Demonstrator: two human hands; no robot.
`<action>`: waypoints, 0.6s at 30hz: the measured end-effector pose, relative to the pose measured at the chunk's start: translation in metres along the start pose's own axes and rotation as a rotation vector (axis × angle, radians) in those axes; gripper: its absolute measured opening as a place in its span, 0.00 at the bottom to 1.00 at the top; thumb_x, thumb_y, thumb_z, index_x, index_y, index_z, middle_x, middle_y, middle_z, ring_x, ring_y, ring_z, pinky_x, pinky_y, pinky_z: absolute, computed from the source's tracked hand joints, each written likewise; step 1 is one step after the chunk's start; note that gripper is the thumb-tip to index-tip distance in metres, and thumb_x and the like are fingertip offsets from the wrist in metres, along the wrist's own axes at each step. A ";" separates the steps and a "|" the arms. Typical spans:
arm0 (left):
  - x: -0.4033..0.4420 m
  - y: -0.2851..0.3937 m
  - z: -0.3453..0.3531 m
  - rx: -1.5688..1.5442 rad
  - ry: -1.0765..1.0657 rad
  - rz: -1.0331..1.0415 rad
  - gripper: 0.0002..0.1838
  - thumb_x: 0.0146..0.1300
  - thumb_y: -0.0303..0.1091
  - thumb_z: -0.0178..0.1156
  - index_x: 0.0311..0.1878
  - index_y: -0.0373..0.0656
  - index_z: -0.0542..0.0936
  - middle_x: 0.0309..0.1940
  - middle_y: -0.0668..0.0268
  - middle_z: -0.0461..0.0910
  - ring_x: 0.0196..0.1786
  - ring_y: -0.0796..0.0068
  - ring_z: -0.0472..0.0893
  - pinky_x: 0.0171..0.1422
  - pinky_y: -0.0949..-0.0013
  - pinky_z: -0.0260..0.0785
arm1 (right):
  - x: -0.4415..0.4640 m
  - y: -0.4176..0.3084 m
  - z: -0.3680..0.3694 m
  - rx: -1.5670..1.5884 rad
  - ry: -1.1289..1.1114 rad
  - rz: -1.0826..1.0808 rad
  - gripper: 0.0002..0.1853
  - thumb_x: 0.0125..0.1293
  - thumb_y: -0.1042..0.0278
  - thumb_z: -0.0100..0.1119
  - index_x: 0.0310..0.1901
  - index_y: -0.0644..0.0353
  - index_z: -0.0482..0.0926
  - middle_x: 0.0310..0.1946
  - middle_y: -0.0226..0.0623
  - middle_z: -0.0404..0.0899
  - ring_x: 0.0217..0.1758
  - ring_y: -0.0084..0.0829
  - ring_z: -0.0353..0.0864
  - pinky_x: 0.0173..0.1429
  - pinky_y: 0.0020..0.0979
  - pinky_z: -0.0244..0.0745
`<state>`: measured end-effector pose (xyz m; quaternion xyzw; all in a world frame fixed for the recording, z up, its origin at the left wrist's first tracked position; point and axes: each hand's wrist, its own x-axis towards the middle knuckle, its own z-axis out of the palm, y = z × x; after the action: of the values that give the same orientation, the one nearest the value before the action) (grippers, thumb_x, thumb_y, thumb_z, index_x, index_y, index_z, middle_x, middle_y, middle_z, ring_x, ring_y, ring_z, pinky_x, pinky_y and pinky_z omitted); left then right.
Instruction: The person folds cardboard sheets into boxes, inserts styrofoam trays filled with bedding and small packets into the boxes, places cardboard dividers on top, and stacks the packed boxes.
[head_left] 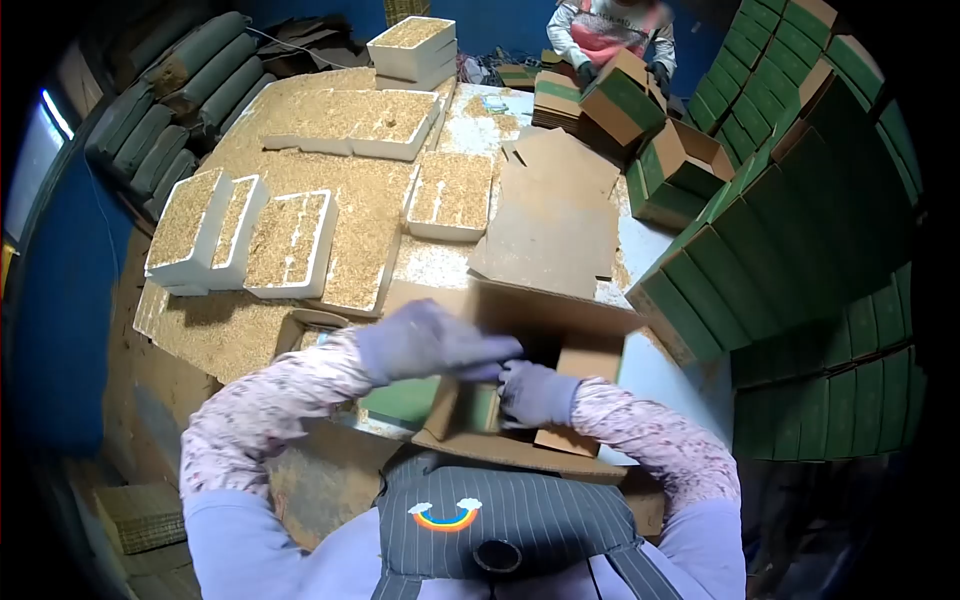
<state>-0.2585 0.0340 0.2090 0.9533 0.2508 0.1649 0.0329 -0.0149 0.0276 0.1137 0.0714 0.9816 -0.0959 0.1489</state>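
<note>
An open cardboard box (pixel 590 320) stands at the table's near edge, right in front of me, its flaps spread. My left hand (pixel 425 342), in a pale purple glove, is blurred over the box's left side, its fingers pointing right; whether it holds anything cannot be made out. Just right of it, my right hand (pixel 535 394), gloved too, reaches into the box opening with curled fingers; what they grip, if anything, is hidden. Inside the box are cardboard pieces. A green panel (pixel 400 402) lies under my left forearm.
White trays filled with sawdust (pixel 290 240) stand on the sawdust-covered table. Flat cardboard sheets (pixel 550 215) lie beyond the box. Green boxes (pixel 790 250) are stacked at the right. Across the table a person (pixel 612 30) handles a green-and-brown box. Filled bags are piled back left.
</note>
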 end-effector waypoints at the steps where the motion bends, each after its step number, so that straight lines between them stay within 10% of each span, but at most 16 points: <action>1: 0.011 0.003 0.004 0.104 0.014 0.183 0.30 0.61 0.36 0.62 0.68 0.59 0.69 0.25 0.70 0.78 0.26 0.74 0.78 0.30 0.65 0.74 | 0.004 0.000 0.016 0.047 -0.054 -0.010 0.17 0.63 0.53 0.56 0.22 0.55 0.80 0.27 0.37 0.75 0.42 0.38 0.76 0.53 0.40 0.68; 5: 0.050 -0.008 -0.001 0.211 0.239 0.266 0.30 0.58 0.43 0.63 0.66 0.56 0.71 0.62 0.62 0.71 0.68 0.60 0.68 0.71 0.54 0.64 | -0.011 -0.017 0.002 0.168 0.251 0.029 0.09 0.60 0.62 0.61 0.38 0.55 0.78 0.39 0.39 0.76 0.49 0.42 0.76 0.61 0.44 0.68; 6: 0.046 -0.011 0.007 0.089 0.294 0.261 0.37 0.53 0.60 0.63 0.64 0.53 0.73 0.64 0.57 0.71 0.69 0.55 0.67 0.75 0.46 0.58 | -0.025 -0.019 -0.008 0.167 0.402 0.080 0.11 0.59 0.64 0.63 0.42 0.55 0.78 0.42 0.39 0.76 0.51 0.43 0.75 0.63 0.46 0.68; 9: 0.042 -0.027 0.012 0.047 0.246 0.322 0.39 0.51 0.62 0.64 0.64 0.54 0.73 0.65 0.57 0.70 0.71 0.54 0.64 0.76 0.44 0.56 | -0.079 -0.022 -0.024 0.037 0.859 0.475 0.16 0.57 0.65 0.63 0.48 0.58 0.79 0.52 0.42 0.75 0.59 0.49 0.71 0.68 0.48 0.62; 11: 0.040 -0.020 0.004 0.051 0.242 0.290 0.40 0.50 0.62 0.65 0.66 0.54 0.72 0.67 0.58 0.68 0.72 0.52 0.62 0.77 0.43 0.52 | -0.095 -0.019 -0.004 0.154 0.771 0.787 0.20 0.56 0.67 0.62 0.53 0.58 0.78 0.57 0.44 0.73 0.60 0.51 0.69 0.68 0.49 0.62; 17: 0.083 0.022 0.085 -0.005 0.072 0.464 0.49 0.46 0.49 0.71 0.73 0.53 0.62 0.72 0.59 0.62 0.75 0.58 0.60 0.81 0.43 0.44 | -0.080 -0.010 -0.023 0.578 0.734 0.614 0.26 0.53 0.65 0.67 0.56 0.59 0.75 0.60 0.48 0.70 0.65 0.51 0.65 0.70 0.46 0.61; 18: 0.073 0.006 0.110 0.128 0.261 0.346 0.49 0.46 0.44 0.70 0.74 0.55 0.61 0.73 0.59 0.61 0.77 0.59 0.57 0.80 0.42 0.43 | -0.099 -0.010 -0.010 0.207 0.723 0.569 0.25 0.55 0.69 0.66 0.56 0.59 0.75 0.59 0.46 0.71 0.66 0.48 0.67 0.69 0.44 0.64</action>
<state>-0.1593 0.0671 0.1279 0.9528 0.0957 0.2738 -0.0892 0.0745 0.0092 0.1548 0.3810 0.8971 -0.1176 -0.1901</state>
